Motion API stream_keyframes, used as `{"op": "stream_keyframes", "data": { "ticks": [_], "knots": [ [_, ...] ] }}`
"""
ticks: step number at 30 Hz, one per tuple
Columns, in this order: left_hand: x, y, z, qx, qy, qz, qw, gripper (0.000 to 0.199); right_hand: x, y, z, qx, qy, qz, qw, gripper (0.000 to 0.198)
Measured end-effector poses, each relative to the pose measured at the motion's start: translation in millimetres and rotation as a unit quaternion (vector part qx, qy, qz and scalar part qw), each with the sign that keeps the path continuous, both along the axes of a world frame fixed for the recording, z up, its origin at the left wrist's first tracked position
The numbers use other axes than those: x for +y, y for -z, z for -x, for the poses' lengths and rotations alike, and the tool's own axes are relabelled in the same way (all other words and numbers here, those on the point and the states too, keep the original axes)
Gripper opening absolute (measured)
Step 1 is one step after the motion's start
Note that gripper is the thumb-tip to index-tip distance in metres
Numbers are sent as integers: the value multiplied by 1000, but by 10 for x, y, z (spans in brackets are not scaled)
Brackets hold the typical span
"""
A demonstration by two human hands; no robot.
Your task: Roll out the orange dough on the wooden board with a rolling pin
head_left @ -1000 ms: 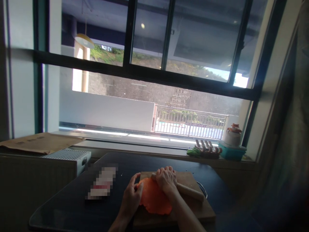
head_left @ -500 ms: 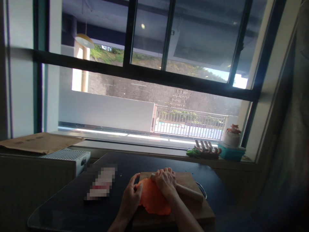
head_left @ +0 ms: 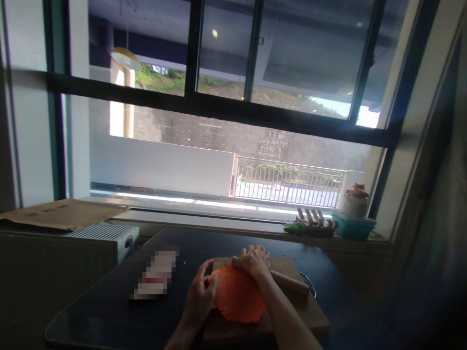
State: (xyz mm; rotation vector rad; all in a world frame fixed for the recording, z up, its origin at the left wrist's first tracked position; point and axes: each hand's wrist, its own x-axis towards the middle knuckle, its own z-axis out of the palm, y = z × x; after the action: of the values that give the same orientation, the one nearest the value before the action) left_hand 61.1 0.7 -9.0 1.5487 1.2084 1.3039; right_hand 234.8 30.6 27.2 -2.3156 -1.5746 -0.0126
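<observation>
A flat, rounded sheet of orange dough (head_left: 239, 296) with an uneven edge lies on a wooden board (head_left: 314, 311). Across the dough's far edge runs a pale wooden rolling pin (head_left: 292, 283), slanting down to the right. My right hand (head_left: 256, 260) is on the pin near its left end, its fingers bent over the far side. At the dough's left edge is my left hand (head_left: 202, 287), its thumb touching the dough and its fingers apart from the thumb. The forearms hide part of the board.
The board has a metal handle (head_left: 308, 284) and lies on a dark table (head_left: 109, 311). A blurred-out item (head_left: 156, 274) is on the table's left. On the window sill stand a teal box (head_left: 353, 226) and a rack (head_left: 316, 223). Brown paper (head_left: 62, 214) covers a white unit at left.
My right hand has moved slightly forward with the rolling pin, and its fingers reach out further. More of the dough shows. My left hand stays at the dough's left edge.
</observation>
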Motion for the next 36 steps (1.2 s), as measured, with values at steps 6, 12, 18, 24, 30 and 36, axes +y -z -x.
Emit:
{"op": "stream_keyframes", "data": {
  "ticks": [6, 12, 18, 24, 30, 36],
  "knots": [
    [8, 14, -1, -11, 5, -3, 1000, 62, -228, 102, 179, -30, -24, -56, 998, 43],
    [-31, -52, -4, 4, -5, -2, 1000, 65, -189, 81, 151, -29, -17, -57, 998, 40],
    [-30, -43, 0, 3, -1, 2, 1000, 65, 27, -9, -18, 6, 5, -7, 1000, 41],
    [-16, -25, 0, 4, 3, 6, 1000, 63, -89, 54, 82, -20, -9, -37, 999, 40],
    [-24, -28, -8, 5, -1, 2, 1000, 64, -238, 127, 198, -43, -25, -74, 996, 42],
    [2, -8, 6, 16, -4, -8, 1000, 63, -66, 61, 73, -33, -6, -51, 998, 38]
  ]
}}
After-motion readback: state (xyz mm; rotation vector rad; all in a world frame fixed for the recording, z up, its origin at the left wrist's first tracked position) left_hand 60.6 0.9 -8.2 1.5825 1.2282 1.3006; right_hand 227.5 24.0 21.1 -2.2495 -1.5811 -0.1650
